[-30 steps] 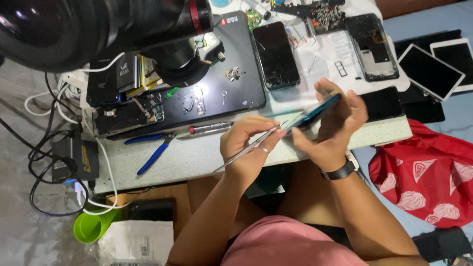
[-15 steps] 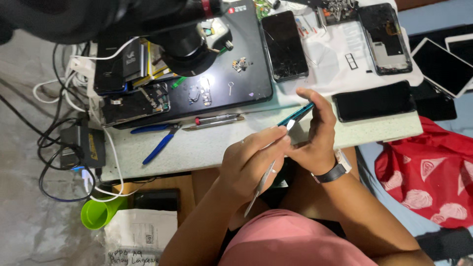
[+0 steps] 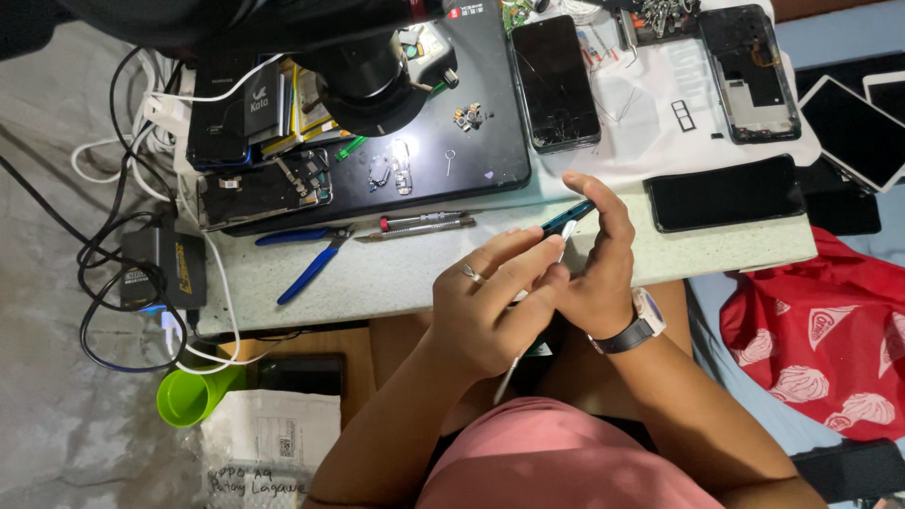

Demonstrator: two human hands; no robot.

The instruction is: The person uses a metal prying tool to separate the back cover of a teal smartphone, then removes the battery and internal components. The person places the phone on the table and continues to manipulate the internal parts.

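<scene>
My right hand [image 3: 596, 275], with a watch on its wrist, holds a slim teal phone [image 3: 568, 217] edge-on above the front edge of the white worktable [image 3: 396, 275]. My left hand [image 3: 490, 303], which wears a ring, lies against it with the fingers stretched onto the phone's lower end. It also grips thin metal tweezers [image 3: 509, 375], whose free end points down toward my lap. The tweezer tips are hidden between the fingers.
Blue-handled pliers [image 3: 306, 259] and a red-tipped screwdriver [image 3: 424, 222] lie left of the hands. Behind them are a black mat [image 3: 481, 160] with small parts, a microscope [image 3: 368, 75] and several phones [image 3: 554, 80]. A black phone [image 3: 724, 193] lies to the right, and a red bag [image 3: 820, 330] beside it. A green cup [image 3: 193, 396] stands below left.
Both hands came together and drew nearer to me at the table edge. The tweezers swung from pointing at the phone to hanging below my left palm.
</scene>
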